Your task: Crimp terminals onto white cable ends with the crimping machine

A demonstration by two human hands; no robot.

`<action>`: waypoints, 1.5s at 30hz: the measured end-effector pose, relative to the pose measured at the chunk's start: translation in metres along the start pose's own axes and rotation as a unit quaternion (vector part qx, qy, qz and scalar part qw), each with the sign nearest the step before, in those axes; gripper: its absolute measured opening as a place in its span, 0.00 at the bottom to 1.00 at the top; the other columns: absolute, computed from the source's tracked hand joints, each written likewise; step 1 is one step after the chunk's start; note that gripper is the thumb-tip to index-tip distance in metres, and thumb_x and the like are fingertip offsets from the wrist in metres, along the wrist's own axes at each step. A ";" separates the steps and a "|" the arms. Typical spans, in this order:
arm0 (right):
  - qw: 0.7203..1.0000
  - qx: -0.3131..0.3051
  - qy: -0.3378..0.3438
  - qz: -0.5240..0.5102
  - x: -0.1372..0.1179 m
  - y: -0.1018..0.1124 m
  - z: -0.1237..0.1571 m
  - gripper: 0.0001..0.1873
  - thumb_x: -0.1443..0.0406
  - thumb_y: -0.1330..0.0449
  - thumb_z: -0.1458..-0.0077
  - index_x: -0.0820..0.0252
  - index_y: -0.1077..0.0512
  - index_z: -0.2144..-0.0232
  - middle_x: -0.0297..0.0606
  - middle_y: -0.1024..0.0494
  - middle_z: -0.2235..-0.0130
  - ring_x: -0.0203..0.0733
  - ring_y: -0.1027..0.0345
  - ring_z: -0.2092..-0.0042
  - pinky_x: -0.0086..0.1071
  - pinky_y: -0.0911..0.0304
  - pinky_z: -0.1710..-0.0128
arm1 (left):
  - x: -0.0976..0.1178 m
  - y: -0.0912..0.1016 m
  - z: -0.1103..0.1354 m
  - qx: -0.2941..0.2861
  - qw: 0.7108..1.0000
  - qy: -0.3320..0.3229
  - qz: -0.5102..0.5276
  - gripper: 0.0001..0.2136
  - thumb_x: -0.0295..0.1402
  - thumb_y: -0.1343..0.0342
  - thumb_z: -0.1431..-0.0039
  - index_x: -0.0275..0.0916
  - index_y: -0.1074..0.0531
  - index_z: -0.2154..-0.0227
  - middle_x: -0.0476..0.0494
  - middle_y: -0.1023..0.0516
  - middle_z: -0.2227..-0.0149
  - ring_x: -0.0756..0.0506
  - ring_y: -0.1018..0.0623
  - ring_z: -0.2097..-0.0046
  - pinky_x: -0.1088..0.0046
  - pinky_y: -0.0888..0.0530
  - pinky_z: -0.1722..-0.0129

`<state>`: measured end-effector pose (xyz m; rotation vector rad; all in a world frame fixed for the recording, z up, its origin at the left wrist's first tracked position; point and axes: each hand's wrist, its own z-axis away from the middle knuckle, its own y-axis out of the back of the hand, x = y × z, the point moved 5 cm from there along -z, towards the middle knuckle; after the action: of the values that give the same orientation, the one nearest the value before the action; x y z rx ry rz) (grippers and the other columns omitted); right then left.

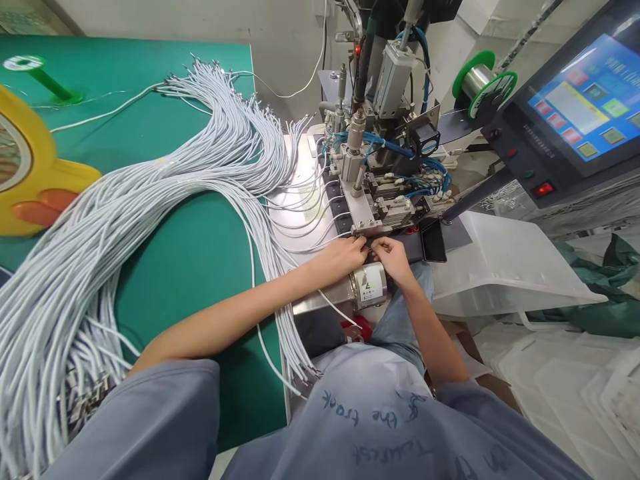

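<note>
My left hand (345, 253) and my right hand (393, 255) meet at the front edge of a small bench machine (380, 193), fingers pinched together almost tip to tip. A thin white cable (300, 247) runs from the left hand back toward a big bundle of white cables (165, 193) spread across the green table (195, 253). What the right fingers pinch is too small to make out. A silver cylinder with a warning label (369, 285) sits just below both hands.
A touchscreen panel (585, 107) with a red switch stands at the right. A green wire spool (483, 80) is behind the machine. A translucent plastic bin (505, 267) lies right of my hands, a dark phone (433, 241) beside it. A yellow object (30, 167) rests far left.
</note>
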<state>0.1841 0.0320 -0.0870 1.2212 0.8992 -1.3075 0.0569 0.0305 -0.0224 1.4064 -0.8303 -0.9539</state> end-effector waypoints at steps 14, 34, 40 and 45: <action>0.996 -0.028 0.059 0.067 0.002 -0.002 -0.001 0.13 0.57 0.48 0.53 0.57 0.41 0.82 0.27 0.44 0.82 0.32 0.51 0.78 0.29 0.50 0.76 | -0.004 0.016 0.011 -0.071 0.991 0.102 0.039 0.09 0.18 0.50 0.46 0.32 0.27 0.74 0.38 0.25 0.73 0.42 0.22 0.67 0.72 0.35 0.75; 0.951 0.152 0.180 0.200 -0.027 0.015 0.085 0.13 0.63 0.48 0.45 0.61 0.25 0.69 0.37 0.27 0.75 0.36 0.37 0.76 0.31 0.39 0.74 | -0.011 0.020 0.013 -0.073 0.988 0.135 0.021 0.08 0.19 0.50 0.46 0.32 0.26 0.72 0.36 0.24 0.68 0.41 0.23 0.62 0.73 0.35 0.73; 0.955 -0.088 0.115 0.258 -0.010 -0.037 0.130 0.13 0.67 0.44 0.49 0.57 0.26 0.60 0.39 0.21 0.67 0.41 0.27 0.67 0.35 0.32 0.63 | -0.017 0.027 0.020 -0.092 0.978 0.189 0.006 0.10 0.19 0.53 0.45 0.29 0.26 0.67 0.32 0.24 0.66 0.40 0.23 0.63 0.72 0.35 0.72; 0.970 -0.121 0.070 0.198 -0.007 -0.038 0.124 0.12 0.69 0.47 0.48 0.57 0.26 0.62 0.37 0.21 0.68 0.39 0.27 0.68 0.32 0.33 0.65 | 0.019 0.048 0.024 -0.038 0.994 0.050 0.090 0.09 0.27 0.52 0.42 0.32 0.27 0.71 0.40 0.27 0.70 0.45 0.25 0.69 0.72 0.37 0.74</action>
<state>0.1265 -0.0817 -0.0622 1.2327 0.8329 -0.7774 0.0448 0.0003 0.0246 1.2805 -0.8216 -0.7627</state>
